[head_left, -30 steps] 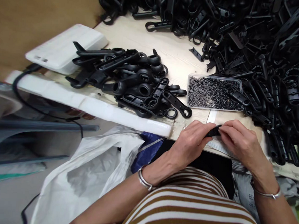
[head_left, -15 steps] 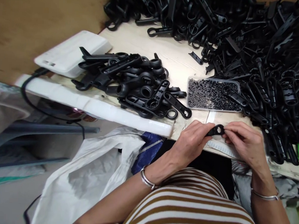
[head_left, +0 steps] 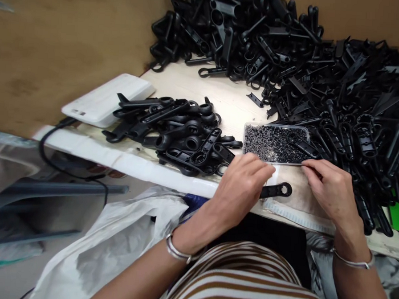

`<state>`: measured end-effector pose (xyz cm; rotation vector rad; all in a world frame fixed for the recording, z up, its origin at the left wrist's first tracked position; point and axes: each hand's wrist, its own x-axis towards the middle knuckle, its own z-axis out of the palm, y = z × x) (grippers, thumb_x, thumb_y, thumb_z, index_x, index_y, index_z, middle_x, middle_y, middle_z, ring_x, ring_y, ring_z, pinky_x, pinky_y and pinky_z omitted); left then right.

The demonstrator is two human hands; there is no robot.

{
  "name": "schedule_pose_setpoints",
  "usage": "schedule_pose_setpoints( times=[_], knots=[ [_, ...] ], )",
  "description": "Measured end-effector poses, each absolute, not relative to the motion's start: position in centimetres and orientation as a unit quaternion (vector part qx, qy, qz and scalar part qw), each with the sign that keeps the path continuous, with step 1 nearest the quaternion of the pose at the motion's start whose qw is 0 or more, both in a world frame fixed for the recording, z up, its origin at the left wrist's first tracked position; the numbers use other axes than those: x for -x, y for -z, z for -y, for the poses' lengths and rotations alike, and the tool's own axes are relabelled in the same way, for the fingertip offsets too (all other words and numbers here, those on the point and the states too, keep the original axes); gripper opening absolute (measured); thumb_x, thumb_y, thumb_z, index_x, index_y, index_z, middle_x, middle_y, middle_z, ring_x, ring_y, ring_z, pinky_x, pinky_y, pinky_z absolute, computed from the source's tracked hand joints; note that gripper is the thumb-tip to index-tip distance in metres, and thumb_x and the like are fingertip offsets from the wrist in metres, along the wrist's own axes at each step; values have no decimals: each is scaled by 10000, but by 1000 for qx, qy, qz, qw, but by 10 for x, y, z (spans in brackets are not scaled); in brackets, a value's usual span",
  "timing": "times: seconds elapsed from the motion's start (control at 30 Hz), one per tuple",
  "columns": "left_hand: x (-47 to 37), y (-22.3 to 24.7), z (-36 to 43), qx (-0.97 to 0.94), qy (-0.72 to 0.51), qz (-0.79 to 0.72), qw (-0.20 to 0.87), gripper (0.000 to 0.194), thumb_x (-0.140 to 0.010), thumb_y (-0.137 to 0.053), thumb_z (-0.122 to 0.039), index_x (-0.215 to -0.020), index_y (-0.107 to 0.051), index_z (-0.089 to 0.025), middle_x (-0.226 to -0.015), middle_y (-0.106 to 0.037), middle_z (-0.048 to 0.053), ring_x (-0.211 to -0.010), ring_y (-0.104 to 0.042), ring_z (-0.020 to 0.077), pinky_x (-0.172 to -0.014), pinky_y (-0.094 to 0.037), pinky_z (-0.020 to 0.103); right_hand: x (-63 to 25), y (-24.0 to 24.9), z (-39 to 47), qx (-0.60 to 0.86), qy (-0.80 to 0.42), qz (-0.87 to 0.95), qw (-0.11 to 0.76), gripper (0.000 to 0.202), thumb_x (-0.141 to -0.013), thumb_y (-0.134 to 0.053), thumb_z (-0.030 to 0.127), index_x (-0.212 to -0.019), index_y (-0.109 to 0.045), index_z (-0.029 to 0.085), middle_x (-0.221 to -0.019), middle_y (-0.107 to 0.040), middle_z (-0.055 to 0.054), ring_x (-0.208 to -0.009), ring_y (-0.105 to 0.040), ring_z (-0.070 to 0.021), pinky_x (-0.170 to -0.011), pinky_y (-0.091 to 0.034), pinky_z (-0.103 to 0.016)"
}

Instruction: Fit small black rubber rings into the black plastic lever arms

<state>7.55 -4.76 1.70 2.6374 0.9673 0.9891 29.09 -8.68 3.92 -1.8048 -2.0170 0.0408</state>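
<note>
My left hand is closed around one end of a black plastic arm with a ring end; the ring sticks out to the right, just above the table's front edge. My right hand has its thumb and forefinger pinched together at the front right corner of a clear plastic box. Whatever lies between those fingertips, if anything, is too small to make out. The box is filled with tiny dark parts, and another black arm lies across its right side.
A heap of black plastic parts covers the back and right of the table. To the left lies a smaller pile of black arms, with a white device and its black cable behind it. White padding lines the front edge.
My right hand has come away from the ring of the black arm and moved up to the box corner. My left hand still holds the arm, now shifted left. The camera view has tilted up.
</note>
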Motion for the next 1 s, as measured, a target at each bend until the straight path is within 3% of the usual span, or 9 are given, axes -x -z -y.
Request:
schedule_pose_setpoints(
  times=[0.13, 0.23, 0.43, 0.57, 0.7, 0.83, 0.9, 1.0],
  knots=[
    [-82, -33, 17, -908, -174, -380, 13, 231, -883, -483, -33, -752, -617, -166, -745, -651, 50, -785, -544, 229, -672, -369, 356, -274, -47, 58, 696, -2, 716, 56, 240, -949, -473, 227, -970, -711, 215, -973, -720, -63, -825, -673, -208, -696, -464, -310],
    [-87, -35, 1, -909, -133, -394, 4, 233, -873, -488, -46, -717, -606, -173, -741, -656, 54, -826, -553, 242, -705, -346, 370, -266, -47, 41, 702, 11, 710, -46, 274, -962, -429, 247, -996, -701, 237, -1015, -707, -73, -780, -657, -210, -614, -404, -309],
    [-92, -27, -9, -916, -107, -387, 22, 249, -820, -491, -1, -678, -606, -170, -721, -664, 65, -836, -568, 248, -731, -323, 387, -264, -42, 29, 696, 4, 710, -105, 274, -964, -414, 259, -962, -687, 231, -1000, -700, -83, -764, -645, -207, -579, -336, -304],
    [-90, -30, -8, -914, -93, -392, 38, 259, -816, -488, 14, -679, -619, -162, -713, -663, 69, -844, -582, 256, -749, -338, 398, -267, -42, 30, 698, -30, 714, -45, 271, -941, -443, 247, -940, -714, 231, -981, -717, -69, -822, -648, -224, -603, -358, -306],
    [-90, -32, -3, -905, -156, -392, 59, 204, -887, -521, -76, -764, -661, -159, -783, -693, 59, -840, -609, 245, -769, -381, 399, -273, -46, 31, 697, -115, 699, 114, 187, -873, -544, 223, -867, -730, 210, -865, -726, -48, -776, -634, -192, -668, -402, -304],
    [-97, -30, 2, -868, -330, -341, 145, 102, -893, -608, -156, -930, -703, -160, -941, -736, 54, -872, -645, 202, -788, -466, 340, -277, -55, 31, 655, -363, 590, 301, 167, -785, -673, 339, -789, -704, 175, -574, -582, 19, -500, -467, -95, -515, -346, -250],
    [-101, -27, 4, -841, -397, -315, 188, 111, -877, -629, -131, -949, -710, -154, -932, -747, 42, -849, -661, 168, -778, -503, 284, -278, -58, 32, 606, -476, 540, 338, 258, -738, -728, 411, -743, -680, 157, -515, -505, 45, -452, -382, -63, -465, -284, -229],
    [-106, -23, 8, -805, -455, -309, 223, 124, -864, -635, -100, -925, -720, -168, -887, -757, 17, -819, -680, 136, -777, -534, 240, -276, -56, 35, 567, -551, 500, 354, 362, -700, -769, 479, -654, -641, 143, -488, -476, 48, -437, -340, -44, -448, -239, -219]
  ],
)
